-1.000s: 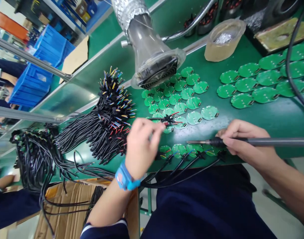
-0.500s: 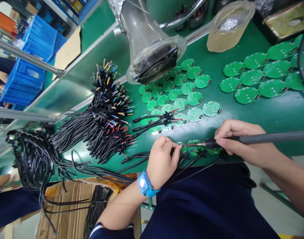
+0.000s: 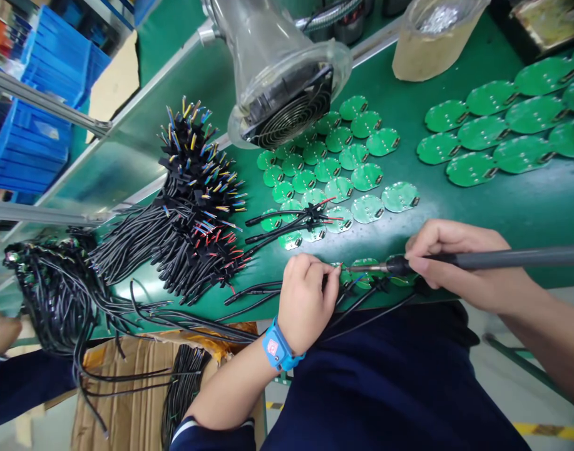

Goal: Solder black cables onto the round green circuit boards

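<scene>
My right hand (image 3: pixel 456 260) is closed around a soldering iron (image 3: pixel 497 258), whose tip points left onto small round green circuit boards (image 3: pixel 364 270) at the bench's near edge. My left hand (image 3: pixel 308 300), with a blue wrist strap (image 3: pixel 278 347), is pinched shut on a thin black cable with coloured wire ends (image 3: pixel 347 294), right beside the iron's tip. Black cables from these boards hang over the edge toward my lap. Two more cables (image 3: pixel 287 227) lie across loose boards just beyond.
A cluster of round green boards (image 3: pixel 333 166) lies mid-bench, larger ones (image 3: pixel 493 128) at far right. A big bundle of black cables (image 3: pixel 193 207) sits left, a fume extractor hood (image 3: pixel 287 81) above, a tape roll (image 3: pixel 432 37) behind. A cardboard box (image 3: pixel 127 388) stands below.
My left hand has left the loose boards and come down to the near edge beside the iron's tip, leaving two cables behind. The iron has stayed almost in place.
</scene>
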{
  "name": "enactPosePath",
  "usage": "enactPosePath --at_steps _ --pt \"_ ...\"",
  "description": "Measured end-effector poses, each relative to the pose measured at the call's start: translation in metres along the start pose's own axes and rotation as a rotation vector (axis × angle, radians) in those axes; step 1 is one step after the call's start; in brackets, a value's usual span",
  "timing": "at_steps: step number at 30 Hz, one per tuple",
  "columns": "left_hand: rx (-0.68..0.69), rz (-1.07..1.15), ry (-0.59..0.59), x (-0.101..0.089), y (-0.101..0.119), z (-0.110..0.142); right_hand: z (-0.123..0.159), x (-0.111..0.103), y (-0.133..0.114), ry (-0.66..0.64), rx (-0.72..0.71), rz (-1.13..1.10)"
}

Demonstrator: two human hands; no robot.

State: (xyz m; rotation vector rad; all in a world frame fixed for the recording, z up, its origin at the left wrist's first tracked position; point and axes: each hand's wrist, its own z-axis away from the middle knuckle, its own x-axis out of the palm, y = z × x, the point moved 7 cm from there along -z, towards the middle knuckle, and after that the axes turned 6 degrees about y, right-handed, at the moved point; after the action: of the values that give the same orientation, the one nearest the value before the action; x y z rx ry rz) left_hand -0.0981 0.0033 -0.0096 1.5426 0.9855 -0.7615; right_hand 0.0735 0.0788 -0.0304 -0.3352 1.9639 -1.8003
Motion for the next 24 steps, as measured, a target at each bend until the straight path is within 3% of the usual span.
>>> enactPosePath --at_steps 11,17,24 --pt "0.011 -0.001 0.016 -0.001 0.0 0.001 0.005 -0.003 0.004 0.007 0.015 0.003" --pt "0.011 0.003 0.017 -0.001 0.0 0.0 0.007 -0.015 0.019 0.163 0.136 -0.141" --pt "0.056 0.068 0.001 -0.003 0.0 0.002 0.003 -0.009 0.018 0.055 0.094 -0.086"
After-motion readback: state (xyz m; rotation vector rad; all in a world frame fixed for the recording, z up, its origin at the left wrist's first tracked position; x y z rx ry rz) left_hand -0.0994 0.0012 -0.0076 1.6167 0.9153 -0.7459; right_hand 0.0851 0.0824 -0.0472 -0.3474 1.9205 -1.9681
